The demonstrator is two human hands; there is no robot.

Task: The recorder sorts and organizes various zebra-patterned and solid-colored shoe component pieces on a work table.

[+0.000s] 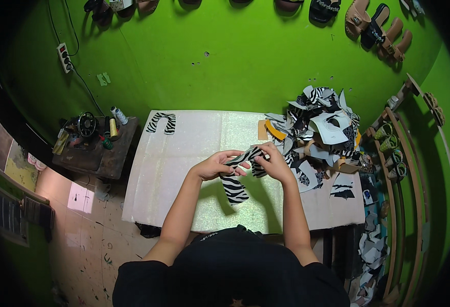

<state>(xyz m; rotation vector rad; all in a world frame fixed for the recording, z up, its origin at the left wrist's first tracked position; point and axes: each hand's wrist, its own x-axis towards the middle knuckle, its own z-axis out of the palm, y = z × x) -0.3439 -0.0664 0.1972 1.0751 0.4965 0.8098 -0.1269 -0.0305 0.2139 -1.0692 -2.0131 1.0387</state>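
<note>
Above the middle of the pale, shimmering work table [156, 174], both hands hold a zebra-striped strip of material [234, 190]. My left hand [218, 165] grips it from the left, thumb on top and fingers beneath. My right hand [273, 161] pinches its upper right part, where the strip bends over. One striped end hangs below my left hand. Part of the strip is hidden behind the fingers. Toward the table's far left corner lies an arch-shaped zebra-striped piece [169, 124], apart from both hands.
A heap of black, white and striped scraps [332, 130] covers the table's right side, with a yellow curved piece [275, 130] beside it. At left stands a sewing machine [86, 125] with thread spools [114, 128]. Sandals [359, 19] hang on the green wall; a wooden rack [406, 153] stands right.
</note>
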